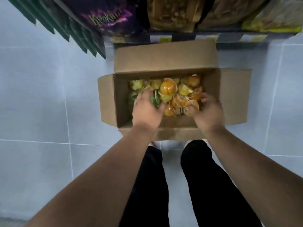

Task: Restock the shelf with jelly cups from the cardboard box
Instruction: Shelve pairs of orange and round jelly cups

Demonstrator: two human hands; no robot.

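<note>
The cardboard box (pixel 165 102) sits on the tiled floor (pixel 41 99) directly beyond the person's feet, its long axis running left to right across the view and its open top facing up. Four flaps are folded outward: the far flap leans toward the shelf (pixel 188 36), the side flaps spread left and right, and the near flap lies under the wrists.

Both hands are down inside the box among the jelly cups (pixel 168 88). The left hand (pixel 147 108) is curled around a green cup (pixel 155 99), with fingers and thumb wrapped about it. The right hand (pixel 206 110) is cupped with fingers bent over orange cups (pixel 185 102) near the right wall; how firmly it grips cannot be told. The cups lie jumbled, tilted every way, heaped between and beyond the hands, with yellow-green ones toward the far left corner.

Bare box bottom shows near the wrists. Open floor lies wide to the left and right of the box. The shelf edge stands just past the far flap, and snack bags (pixel 106 18) hang above it.
</note>
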